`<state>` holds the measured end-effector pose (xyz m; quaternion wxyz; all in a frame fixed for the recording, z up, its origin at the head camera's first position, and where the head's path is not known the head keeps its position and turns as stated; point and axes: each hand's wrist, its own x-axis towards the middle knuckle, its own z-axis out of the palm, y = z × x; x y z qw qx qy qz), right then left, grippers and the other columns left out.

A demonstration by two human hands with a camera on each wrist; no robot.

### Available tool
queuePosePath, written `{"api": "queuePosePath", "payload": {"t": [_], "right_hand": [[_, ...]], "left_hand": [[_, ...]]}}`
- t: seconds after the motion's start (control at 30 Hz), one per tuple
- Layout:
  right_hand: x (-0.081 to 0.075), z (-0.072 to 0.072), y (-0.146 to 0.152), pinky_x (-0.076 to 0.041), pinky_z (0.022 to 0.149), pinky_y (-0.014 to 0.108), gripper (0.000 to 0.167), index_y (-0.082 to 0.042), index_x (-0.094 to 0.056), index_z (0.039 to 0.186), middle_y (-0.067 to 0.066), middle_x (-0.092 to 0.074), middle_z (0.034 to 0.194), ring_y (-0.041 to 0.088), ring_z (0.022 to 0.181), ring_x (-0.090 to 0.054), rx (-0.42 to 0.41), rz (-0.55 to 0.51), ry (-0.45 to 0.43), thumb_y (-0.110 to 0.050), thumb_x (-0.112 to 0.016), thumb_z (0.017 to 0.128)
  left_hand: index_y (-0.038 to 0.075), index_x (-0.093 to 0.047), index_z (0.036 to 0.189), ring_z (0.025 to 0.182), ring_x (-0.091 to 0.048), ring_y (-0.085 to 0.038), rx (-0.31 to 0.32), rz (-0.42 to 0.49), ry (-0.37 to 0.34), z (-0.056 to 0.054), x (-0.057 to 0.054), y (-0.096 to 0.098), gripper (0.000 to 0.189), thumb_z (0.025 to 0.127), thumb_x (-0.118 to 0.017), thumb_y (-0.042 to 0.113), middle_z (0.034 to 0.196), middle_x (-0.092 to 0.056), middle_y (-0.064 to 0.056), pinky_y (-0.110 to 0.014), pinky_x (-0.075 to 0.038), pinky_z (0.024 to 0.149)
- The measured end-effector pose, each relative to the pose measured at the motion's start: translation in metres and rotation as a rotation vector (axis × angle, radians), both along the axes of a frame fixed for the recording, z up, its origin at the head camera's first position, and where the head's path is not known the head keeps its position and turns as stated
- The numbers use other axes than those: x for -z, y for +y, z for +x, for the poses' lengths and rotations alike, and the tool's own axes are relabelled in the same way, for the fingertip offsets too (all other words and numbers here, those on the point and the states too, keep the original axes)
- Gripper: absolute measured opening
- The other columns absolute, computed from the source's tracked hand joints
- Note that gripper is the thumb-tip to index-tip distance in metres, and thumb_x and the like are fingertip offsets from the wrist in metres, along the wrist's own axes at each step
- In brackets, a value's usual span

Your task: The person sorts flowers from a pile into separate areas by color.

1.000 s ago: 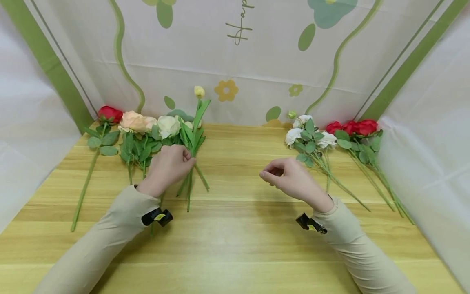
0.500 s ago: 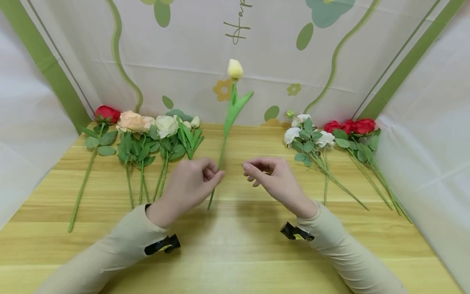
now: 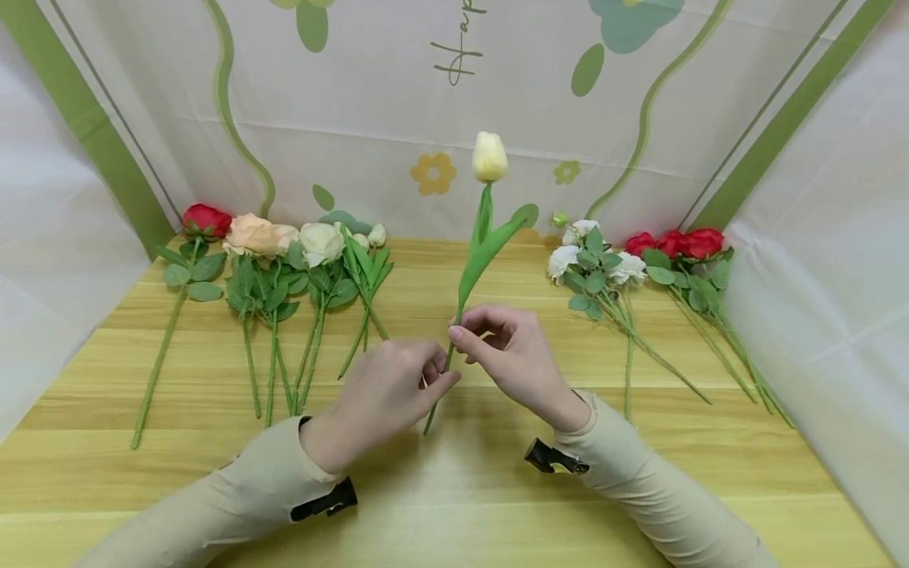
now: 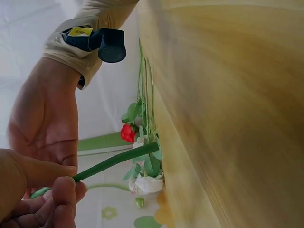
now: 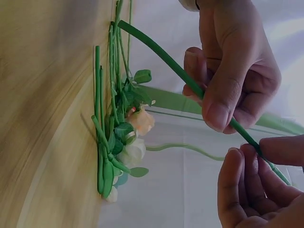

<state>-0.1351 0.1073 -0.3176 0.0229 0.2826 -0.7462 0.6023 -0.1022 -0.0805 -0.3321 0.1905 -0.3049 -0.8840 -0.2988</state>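
1. Take the clock as laid round the middle of the two hands, with the person at 6. The tulip stands upright there, leaning slightly, its pale bloom just past 12 and its stem end near 7, apparently raised off the table.

2. At 8, the left hand pinches the low stem between thumb and fingers, clamped lightly. A hold that far down probably leaves the leaves and bloom untouched.

3. At 3, the right hand pinches the same stem, higher up, below the leaves. Two grips, one above the other, would presumably steady a top-heavy flower better than one; how firmly either presses, I cannot tell.

4. From 10 to 11 lie a red rose, peach roses, a white rose and the lying tulips — blooms toward the backdrop, stems toward the person. That layout likely keeps the stems easy to reach.

5. Around 2 lie white flowers and the red blooms, stems slanting toward 4. Grouping seems to be by kind, and the gap between both sides gives the hands room.
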Motion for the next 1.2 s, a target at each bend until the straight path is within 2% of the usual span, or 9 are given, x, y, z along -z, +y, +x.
{"api": "queuePosePath", "payload": {"t": [0.13, 0.27, 0.4, 0.53, 0.67, 0.77, 0.87, 1.03, 1.2], "right_hand": [[-0.001, 0.001, 0.000, -0.055, 0.062, 0.037, 0.008, -0.001, -0.070, 0.092, 0.007, -0.067, 0.085, 0.025, 0.073, -0.063, -0.005, 0.011, -0.002, -0.008, -0.068, 0.094], [-0.002, -0.005, 0.006, -0.055, 0.061, 0.039, 0.010, 0.001, -0.068, 0.093, 0.012, -0.068, 0.083, 0.030, 0.071, -0.065, 0.030, 0.049, -0.084, -0.009, -0.066, 0.095], [-0.001, -0.019, 0.018, -0.056, 0.062, 0.042, 0.012, 0.004, -0.066, 0.095, 0.018, -0.067, 0.081, 0.035, 0.068, -0.067, 0.122, 0.137, -0.175, -0.007, -0.065, 0.096], [0.005, -0.044, 0.034, -0.057, 0.061, 0.041, 0.011, 0.007, -0.065, 0.096, 0.023, -0.066, 0.084, 0.031, 0.065, -0.066, 0.184, 0.260, -0.254, -0.003, -0.062, 0.096], [0.008, -0.071, 0.051, -0.057, 0.062, 0.042, 0.013, 0.010, -0.064, 0.096, 0.023, -0.065, 0.081, 0.024, 0.061, -0.066, 0.174, 0.395, -0.336, -0.002, -0.059, 0.097], [0.010, -0.087, 0.062, -0.057, 0.067, 0.047, 0.016, 0.013, -0.063, 0.096, 0.022, -0.064, 0.078, 0.026, 0.061, -0.067, 0.164, 0.477, -0.403, -0.002, -0.058, 0.098], [0.013, -0.101, 0.070, -0.056, 0.070, 0.048, 0.018, 0.015, -0.062, 0.098, 0.021, -0.064, 0.077, 0.026, 0.062, -0.067, 0.169, 0.542, -0.457, -0.002, -0.057, 0.098], [0.021, -0.120, 0.080, -0.057, 0.068, 0.045, 0.019, 0.016, -0.063, 0.098, 0.018, -0.065, 0.072, 0.025, 0.059, -0.067, 0.181, 0.644, -0.491, -0.001, -0.056, 0.096], [0.025, -0.131, 0.081, -0.057, 0.065, 0.046, 0.019, 0.014, -0.065, 0.089, 0.017, -0.063, 0.062, 0.025, 0.054, -0.067, 0.213, 0.735, -0.458, 0.000, -0.053, 0.091]], "left_hand": [[0.014, -0.062, 0.075, 0.050, -0.047, 0.001, -0.001, -0.044, -0.046, 0.003, -0.001, 0.000, 0.022, 0.081, -0.083, 0.019, 0.065, -0.060, 0.010, -0.017, -0.037, 0.043], [0.011, -0.066, 0.080, 0.053, -0.050, -0.001, -0.013, -0.128, -0.186, 0.007, -0.006, -0.001, 0.022, 0.081, -0.083, 0.024, 0.067, -0.061, 0.008, -0.019, -0.040, 0.044], [0.008, -0.066, 0.080, 0.052, -0.048, -0.004, -0.054, -0.234, -0.293, 0.011, -0.011, -0.005, 0.021, 0.083, -0.081, 0.023, 0.063, -0.056, 0.007, -0.023, -0.040, 0.045], [0.009, -0.066, 0.079, 0.051, -0.046, -0.006, -0.110, -0.282, -0.322, 0.009, -0.014, -0.010, 0.019, 0.086, -0.078, 0.022, 0.059, -0.050, 0.009, -0.026, -0.040, 0.045], [0.011, -0.064, 0.077, 0.051, -0.045, -0.008, -0.136, -0.288, -0.351, 0.005, -0.018, -0.014, 0.020, 0.088, -0.076, 0.023, 0.060, -0.050, 0.007, -0.027, -0.039, 0.046], [0.012, -0.063, 0.076, 0.051, -0.045, -0.008, -0.146, -0.293, -0.365, 0.004, -0.020, -0.017, 0.021, 0.089, -0.075, 0.024, 0.061, -0.051, 0.006, -0.026, -0.038, 0.046], [0.013, -0.062, 0.076, 0.049, -0.043, -0.008, -0.155, -0.298, -0.389, 0.004, -0.021, -0.018, 0.022, 0.089, -0.075, 0.025, 0.059, -0.050, 0.006, -0.026, -0.036, 0.045], [0.014, -0.058, 0.072, 0.048, -0.038, -0.007, -0.160, -0.308, -0.413, 0.004, -0.021, -0.019, 0.026, 0.090, -0.074, 0.026, 0.056, -0.045, 0.006, -0.025, -0.032, 0.043], [0.015, -0.052, 0.067, 0.048, -0.031, -0.007, -0.153, -0.302, -0.408, 0.003, -0.019, -0.021, 0.033, 0.091, -0.073, 0.026, 0.055, -0.033, 0.008, -0.025, -0.027, 0.044]]}}
